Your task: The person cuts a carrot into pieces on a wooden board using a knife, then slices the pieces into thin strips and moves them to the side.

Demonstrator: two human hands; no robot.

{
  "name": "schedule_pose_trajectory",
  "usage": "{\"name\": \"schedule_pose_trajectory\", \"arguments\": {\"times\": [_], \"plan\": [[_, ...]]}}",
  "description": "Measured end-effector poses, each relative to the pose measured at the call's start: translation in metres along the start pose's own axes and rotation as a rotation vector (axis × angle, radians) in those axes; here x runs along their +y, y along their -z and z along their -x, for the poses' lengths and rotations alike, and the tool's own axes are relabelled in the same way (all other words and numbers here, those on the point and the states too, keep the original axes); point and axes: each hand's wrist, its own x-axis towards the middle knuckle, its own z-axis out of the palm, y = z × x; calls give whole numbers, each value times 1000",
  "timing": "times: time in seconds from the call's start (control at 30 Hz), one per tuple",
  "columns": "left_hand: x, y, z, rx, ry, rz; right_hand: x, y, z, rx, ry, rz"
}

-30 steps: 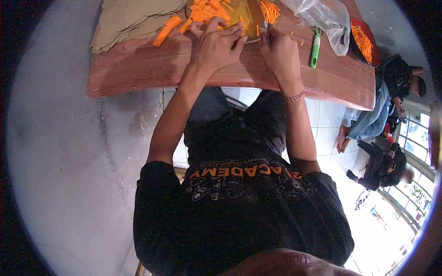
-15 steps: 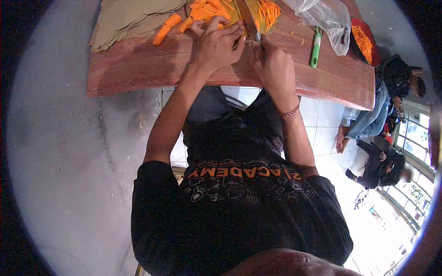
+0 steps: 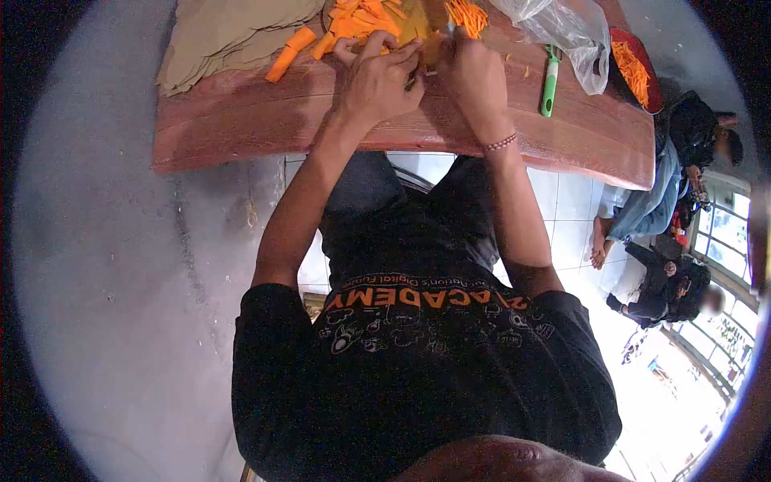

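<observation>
My left hand (image 3: 379,84) is bent over the cutting board, its fingertips pressed down on carrot slices (image 3: 408,46) partly hidden beneath them. Beside it, my right hand (image 3: 475,80) is closed in a fist around the knife, whose blade is mostly hidden and blurred now. Under both hands lies a yellowish cutting board (image 3: 416,22). Flat carrot pieces (image 3: 353,22) are heaped on its left side. Thin carrot strips (image 3: 467,18) form a pile beyond my right hand.
A green-handled peeler (image 3: 550,84) and a clear plastic bag (image 3: 566,36) lie to the right on the wooden table (image 3: 241,128). A dark red bowl (image 3: 652,95) holds carrot strips (image 3: 632,72). Brown sheets (image 3: 229,40) cover the left corner. Two people sit at far right.
My right hand has moved slightly forward and turned, so the knife blade seen before no longer shows clearly. My left hand stays nearly in place.
</observation>
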Motion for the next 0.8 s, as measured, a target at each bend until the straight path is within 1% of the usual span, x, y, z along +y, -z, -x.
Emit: {"name": "schedule_pose_trajectory", "arguments": {"times": [0.03, 0.07, 0.13, 0.27, 0.33, 0.37, 0.43, 0.47, 0.53, 0.67, 0.73, 0.77, 0.8], "plan": [[0, -3, 0, 43, 19, 11, 5, 0, -2, 31, -1, 3], [-2, -6, 0, 45, 17, 7, 10, 2, -2, 34, 1, 1], [-1, -9, 0, 130, -16, 15, 16, 7, -1, 64, -2, -45], [1, -5, 1, 122, 4, -23, 9, 19, 15, 22, -75, -135], [-5, -7, 1, 166, 124, 158, -1, 22, 23, -1, -104, -215], [-8, -7, 2, 163, 123, 154, -5, 21, 27, -1, -105, -220], [-15, -7, 3, 280, 212, 189, -8, 17, 34, 14, -43, -187], [-19, -8, 3, 279, 208, 186, -7, 15, 34, 17, -44, -190], [-32, -11, 4, 363, 315, 234, -2, 11, 32, -22, -84, -141], [-52, -6, 1, 328, 323, 164, 20, 19, 18, 44, -58, -128], [-52, 9, -5, 171, 201, -42, 28, 22, 12, 63, -70, -70], [-51, 13, -9, 171, 195, -48, 29, 22, 11, 67, -71, -76], [-51, 17, -12, 99, 181, -88, 31, 22, 11, 76, -52, -110]]}}
